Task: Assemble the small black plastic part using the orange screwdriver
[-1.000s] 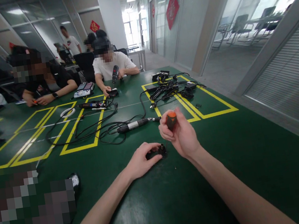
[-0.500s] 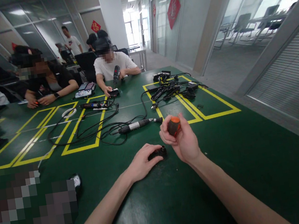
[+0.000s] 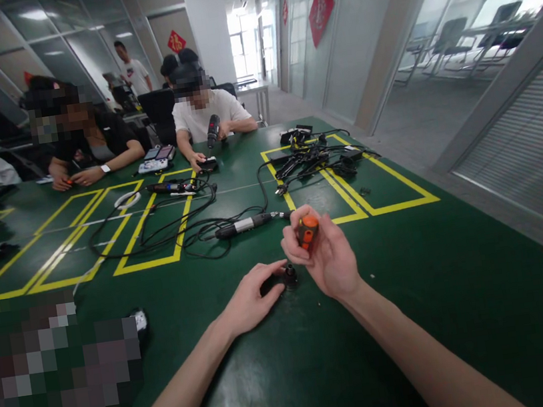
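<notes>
My right hand [image 3: 329, 256] is wrapped round the orange and black handle of a screwdriver [image 3: 308, 228], raised over the table. The shaft and tip cannot be made out behind the hand. My left hand [image 3: 254, 298] rests on the green tabletop, thumb and fingers curved round a small round black part [image 3: 290, 277]. A short upright post stands up from that part, just left of and below the screwdriver. The part's left side is hidden by my fingers.
Beyond my hands lies a grey and black rotary tool [image 3: 243, 226] with coiled cable. A heap of black cables and adapters [image 3: 305, 158] sits at the far right within yellow tape. Across the table a person [image 3: 211, 114] holds a power drill [image 3: 213, 131]. Another person sits further left.
My right hand has tilted the screwdriver handle and shifted slightly left. The left hand has moved a little left, its fingers still round the black part.
</notes>
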The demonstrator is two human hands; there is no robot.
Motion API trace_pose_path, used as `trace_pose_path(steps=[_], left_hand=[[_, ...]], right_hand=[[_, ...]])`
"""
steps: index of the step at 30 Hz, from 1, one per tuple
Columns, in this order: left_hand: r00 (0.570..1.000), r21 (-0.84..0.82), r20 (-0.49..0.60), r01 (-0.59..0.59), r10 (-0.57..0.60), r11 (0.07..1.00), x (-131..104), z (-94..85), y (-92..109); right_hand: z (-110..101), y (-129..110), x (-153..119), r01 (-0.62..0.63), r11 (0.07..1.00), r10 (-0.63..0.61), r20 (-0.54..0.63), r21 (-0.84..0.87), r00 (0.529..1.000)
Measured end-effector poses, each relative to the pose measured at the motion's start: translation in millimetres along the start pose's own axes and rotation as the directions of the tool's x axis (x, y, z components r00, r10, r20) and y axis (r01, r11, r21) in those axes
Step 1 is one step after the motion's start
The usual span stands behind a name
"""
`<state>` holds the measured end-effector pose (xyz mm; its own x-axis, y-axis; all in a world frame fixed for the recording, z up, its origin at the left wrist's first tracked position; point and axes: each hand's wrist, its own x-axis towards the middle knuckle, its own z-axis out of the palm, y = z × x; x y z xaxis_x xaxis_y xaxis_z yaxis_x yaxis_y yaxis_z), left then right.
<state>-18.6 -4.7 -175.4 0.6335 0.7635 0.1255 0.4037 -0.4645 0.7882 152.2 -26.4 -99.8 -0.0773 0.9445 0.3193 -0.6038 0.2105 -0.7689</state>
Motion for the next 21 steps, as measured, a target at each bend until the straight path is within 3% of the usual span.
trace_pose_path(steps=[8, 17, 21], left_hand=[[0.995, 0.018, -0.1, -0.011, 0.012, 1.0, -11.5, 5.2, -0.1], [0.988, 0.143, -0.081, -0.116, 0.129, 0.983, -12.4, 7.7, -0.5], [0.982, 0.222, -0.077, -0.15, 0.171, 0.963, -12.3, 8.7, -0.5]], right_hand=[[0.6, 1.2, 3.6, -0.019, 0.999, 0.017, -0.042, -0.043, 0.999], [1.1, 3.4, 1.6, -0.021, 0.991, 0.015, -0.048, -0.13, 0.999], [0.4, 4.7, 0.4, 0.0, 0.996, -0.004, -0.042, -0.086, 0.999]])
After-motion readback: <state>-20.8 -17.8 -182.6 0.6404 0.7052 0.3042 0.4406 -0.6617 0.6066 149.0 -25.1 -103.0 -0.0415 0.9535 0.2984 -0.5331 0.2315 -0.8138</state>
